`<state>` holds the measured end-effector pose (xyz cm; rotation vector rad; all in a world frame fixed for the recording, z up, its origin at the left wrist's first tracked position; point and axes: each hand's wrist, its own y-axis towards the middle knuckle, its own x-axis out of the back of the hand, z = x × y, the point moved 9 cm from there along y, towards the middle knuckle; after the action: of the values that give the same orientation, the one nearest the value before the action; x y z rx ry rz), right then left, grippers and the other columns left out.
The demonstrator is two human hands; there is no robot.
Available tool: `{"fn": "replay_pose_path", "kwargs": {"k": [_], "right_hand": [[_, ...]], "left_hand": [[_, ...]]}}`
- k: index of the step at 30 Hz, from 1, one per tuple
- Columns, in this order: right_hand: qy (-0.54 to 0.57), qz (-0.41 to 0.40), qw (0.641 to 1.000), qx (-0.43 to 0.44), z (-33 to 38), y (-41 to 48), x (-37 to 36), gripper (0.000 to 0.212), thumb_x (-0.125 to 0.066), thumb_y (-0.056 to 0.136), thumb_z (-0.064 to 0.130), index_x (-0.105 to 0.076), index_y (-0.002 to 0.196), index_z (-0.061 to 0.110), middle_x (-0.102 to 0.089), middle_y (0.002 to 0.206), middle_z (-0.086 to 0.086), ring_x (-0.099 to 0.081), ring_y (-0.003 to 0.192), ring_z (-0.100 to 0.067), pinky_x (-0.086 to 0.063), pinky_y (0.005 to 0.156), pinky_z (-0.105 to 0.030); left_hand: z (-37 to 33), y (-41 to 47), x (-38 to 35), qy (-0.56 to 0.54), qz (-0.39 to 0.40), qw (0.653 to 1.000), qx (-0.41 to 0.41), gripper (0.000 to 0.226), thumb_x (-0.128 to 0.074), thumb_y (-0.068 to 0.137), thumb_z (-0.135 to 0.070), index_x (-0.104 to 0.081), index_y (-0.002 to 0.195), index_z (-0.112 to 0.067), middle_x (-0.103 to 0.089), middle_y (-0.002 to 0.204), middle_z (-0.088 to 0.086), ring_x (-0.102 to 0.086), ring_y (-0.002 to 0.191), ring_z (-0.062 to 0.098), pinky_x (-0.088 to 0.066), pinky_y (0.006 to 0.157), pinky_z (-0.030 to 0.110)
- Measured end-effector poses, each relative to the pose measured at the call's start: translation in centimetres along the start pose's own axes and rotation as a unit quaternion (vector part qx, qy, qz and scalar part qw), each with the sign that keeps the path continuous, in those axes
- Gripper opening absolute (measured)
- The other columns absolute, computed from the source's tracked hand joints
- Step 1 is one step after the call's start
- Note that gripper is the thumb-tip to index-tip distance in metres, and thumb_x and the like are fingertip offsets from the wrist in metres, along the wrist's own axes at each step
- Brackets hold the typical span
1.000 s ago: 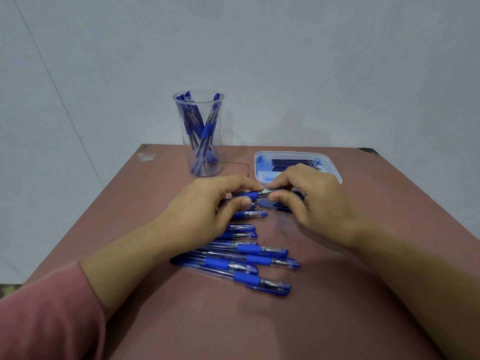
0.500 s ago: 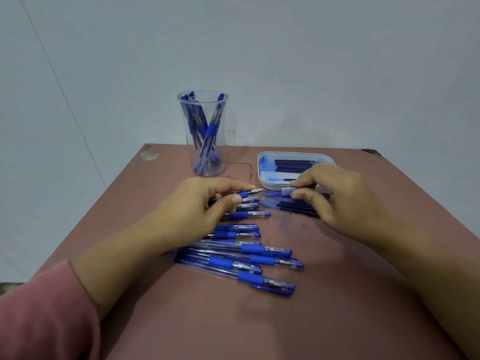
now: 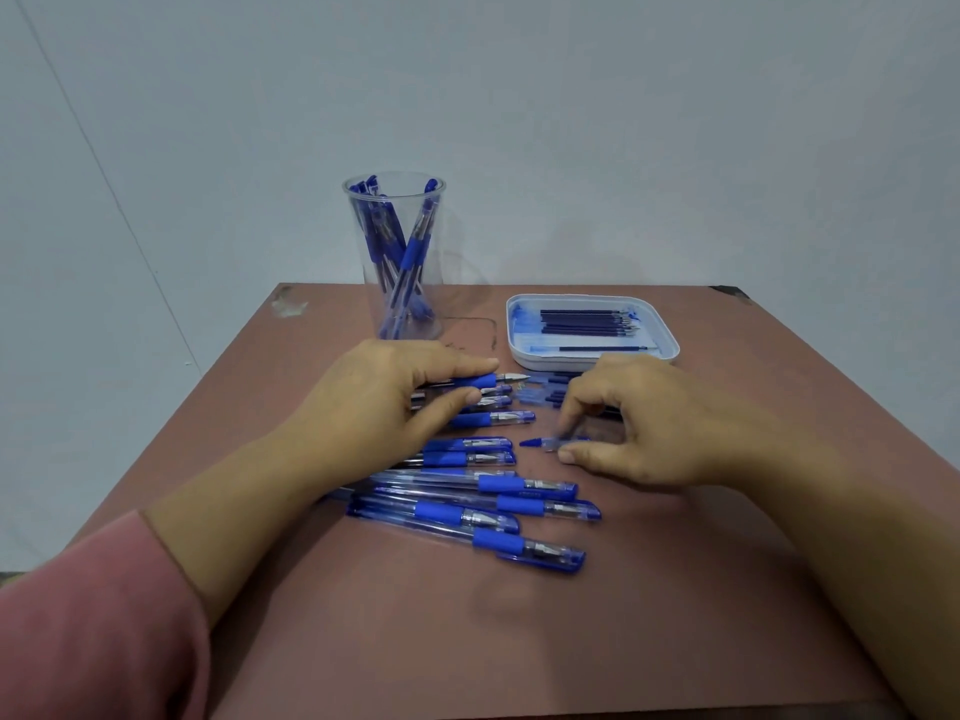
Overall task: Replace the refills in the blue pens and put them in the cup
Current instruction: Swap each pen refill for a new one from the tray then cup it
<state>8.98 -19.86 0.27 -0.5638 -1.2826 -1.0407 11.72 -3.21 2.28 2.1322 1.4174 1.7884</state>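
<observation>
Pen (image 3: 483,380): my left grip (image 3: 384,407) pinches it.
Cap (image 3: 535,442): my right grip (image 3: 628,433) pinches it.
Risk: careless release, cap rolls off bench (image 3: 675,615).

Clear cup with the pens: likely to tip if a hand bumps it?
Probably, if hit high: the clear cup is tall and narrower at its base. The pens leaning inside likely add top weight. It looks like thin, light plastic.

Head view, looking forward-down, close over table (image 3: 675,589).
</observation>
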Motion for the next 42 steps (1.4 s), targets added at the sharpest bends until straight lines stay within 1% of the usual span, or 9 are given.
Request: {"fn": "replay_pose_path", "kwargs": {"k": [3, 9, 16, 22, 26, 31, 34, 38, 42], "right_hand": [[-0.004, -0.015, 1.0, 0.009, 0.5, -0.1, 0.6, 0.021, -0.067, 0.075, 0.056, -0.064, 0.086, 0.039, -0.061, 0.087, 0.027, -0.053, 0.091, 0.002, -0.043, 0.083, -0.024], [0.074, -0.17, 0.983, 0.002, 1.7, 0.3, 2.5, 0.028, -0.055, 0.083, 0.057, -0.065, 0.095, 0.034, -0.062, 0.084, 0.02, -0.057, 0.085, -0.003, -0.046, 0.073, -0.02], [0.081, -0.216, 0.973, 0.025, 2.8, 0.6, 2.2, 0.011, -0.068, 0.086, 0.029, -0.072, 0.094, 0.021, -0.067, 0.082, 0.011, -0.058, 0.079, -0.004, -0.046, 0.071, -0.017], [0.19, -0.188, 0.964, 0.003, 2.6, 0.3, 2.3, 0.022, -0.074, 0.082, 0.029, -0.063, 0.095, 0.042, -0.067, 0.089, 0.018, -0.064, 0.087, -0.005, -0.05, 0.076, -0.015], [0.174, -0.197, 0.965, 0.0, 2.8, 0.5, 2.2, 0.007, -0.068, 0.086, 0.029, -0.068, 0.093, 0.033, -0.067, 0.082, 0.02, -0.063, 0.082, -0.001, -0.047, 0.071, -0.012], [0.144, -0.207, 0.967, 0.028, 3.3, 0.4, 2.5, 0.023, -0.074, 0.082, 0.022, -0.061, 0.096, 0.034, -0.063, 0.09, 0.02, -0.061, 0.089, -0.002, -0.048, 0.076, -0.015], [0.154, -0.204, 0.967, 0.012, 2.9, 0.5, 2.3, 0.013, -0.07, 0.085, 0.031, -0.064, 0.097, 0.034, -0.065, 0.088, 0.019, -0.062, 0.088, -0.002, -0.049, 0.076, -0.016], [0.118, -0.204, 0.972, 0.024, 3.1, 0.7, 2.2, 0.014, -0.074, 0.083, 0.022, -0.068, 0.094, 0.028, -0.065, 0.087, 0.018, -0.062, 0.085, -0.001, -0.05, 0.075, -0.019], [0.162, -0.199, 0.967, -0.002, 2.7, 0.6, 2.3, 0.016, -0.073, 0.081, 0.036, -0.064, 0.095, 0.035, -0.066, 0.087, 0.019, -0.062, 0.087, -0.003, -0.049, 0.075, -0.015]], "left_hand": [[0.0, 0.0, -0.1, 0.005, 0.007, 1.0, 0.002, 0.033, -0.068, 0.087, -0.033, -0.067, 0.12, -0.034, -0.071, 0.11, -0.017, -0.064, 0.1, -0.002, -0.056, 0.086, 0.028], [-0.4, 0.0, -0.3, -0.008, 0.017, 1.0, 0.002, 0.036, -0.06, 0.086, -0.045, -0.067, 0.12, -0.036, -0.071, 0.107, -0.02, -0.064, 0.096, -0.005, -0.053, 0.081, 0.02], [-0.8, -0.1, -0.2, -0.038, 0.009, 0.999, -0.004, 0.032, -0.068, 0.089, -0.029, -0.066, 0.12, -0.038, -0.072, 0.101, -0.018, -0.066, 0.09, -0.003, -0.055, 0.077, 0.026], [-0.6, 0.0, -0.2, -0.079, 0.009, 0.997, 0.009, 0.03, -0.067, 0.087, -0.033, -0.068, 0.117, -0.035, -0.071, 0.101, -0.022, -0.065, 0.09, -0.007, -0.053, 0.08, 0.018], [-0.6, 0.0, -0.2, -0.073, 0.006, 0.997, 0.009, 0.029, -0.069, 0.085, -0.034, -0.069, 0.114, -0.036, -0.066, 0.096, -0.029, -0.064, 0.089, -0.01, -0.049, 0.078, 0.009], [-0.6, 0.0, -0.3, -0.083, 0.003, 0.996, 0.011, 0.028, -0.068, 0.084, -0.035, -0.068, 0.113, -0.039, -0.068, 0.098, -0.027, -0.065, 0.09, -0.009, -0.052, 0.08, 0.013], [-0.6, 0.0, -0.4, -0.081, 0.012, 0.996, 0.015, 0.029, -0.07, 0.086, -0.03, -0.069, 0.114, -0.037, -0.07, 0.1, -0.023, -0.065, 0.09, -0.007, -0.053, 0.079, 0.017], [-0.6, -0.1, -0.5, -0.075, 0.012, 0.997, 0.017, 0.029, -0.072, 0.086, -0.027, -0.069, 0.113, -0.039, -0.069, 0.097, -0.026, -0.065, 0.088, -0.008, -0.053, 0.078, 0.019], [-0.5, 0.0, -0.4, -0.084, 0.009, 0.996, 0.021, 0.03, -0.072, 0.086, -0.026, -0.069, 0.113, -0.039, -0.071, 0.099, -0.022, -0.065, 0.089, -0.007, -0.054, 0.079, 0.02]]}}
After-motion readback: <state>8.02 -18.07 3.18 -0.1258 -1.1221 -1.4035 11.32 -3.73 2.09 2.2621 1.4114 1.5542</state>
